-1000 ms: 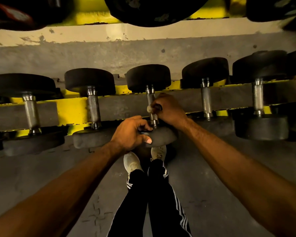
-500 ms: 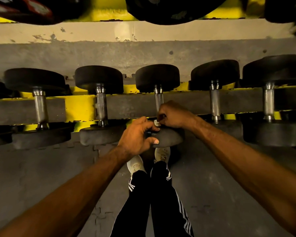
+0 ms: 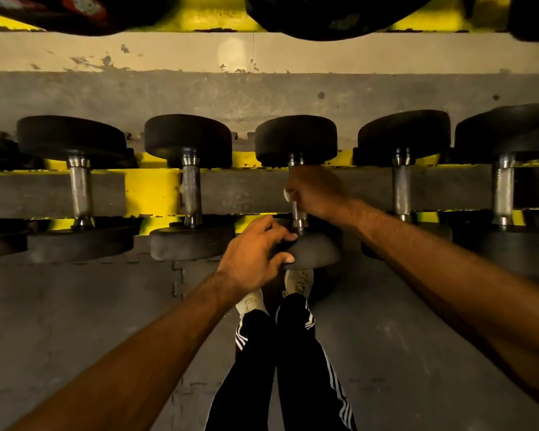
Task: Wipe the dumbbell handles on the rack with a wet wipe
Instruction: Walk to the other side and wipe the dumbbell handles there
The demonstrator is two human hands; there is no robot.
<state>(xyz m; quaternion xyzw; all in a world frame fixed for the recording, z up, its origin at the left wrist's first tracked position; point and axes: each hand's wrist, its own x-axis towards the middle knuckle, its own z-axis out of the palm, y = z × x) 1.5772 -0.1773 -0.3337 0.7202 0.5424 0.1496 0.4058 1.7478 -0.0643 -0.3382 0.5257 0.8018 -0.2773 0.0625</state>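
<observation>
A row of black dumbbells lies across a yellow and grey rack point(image 3: 151, 194). My right hand point(image 3: 316, 194) is wrapped round the upper part of the middle dumbbell's metal handle point(image 3: 298, 217), with a bit of pale wet wipe point(image 3: 288, 197) showing at its left edge. My left hand point(image 3: 255, 259) grips the near black head point(image 3: 318, 250) of that same dumbbell, thumb underneath. The lower end of the handle shows bare between the two hands.
Two more dumbbells with bare knurled handles point(image 3: 191, 191) lie to the left and two point(image 3: 402, 188) to the right. Larger weights hang over the top edge. My legs and white shoes point(image 3: 299, 281) stand on the grey floor below the rack.
My right hand has slid up the handle from its near end towards the far head. My left hand has stayed on the near head.
</observation>
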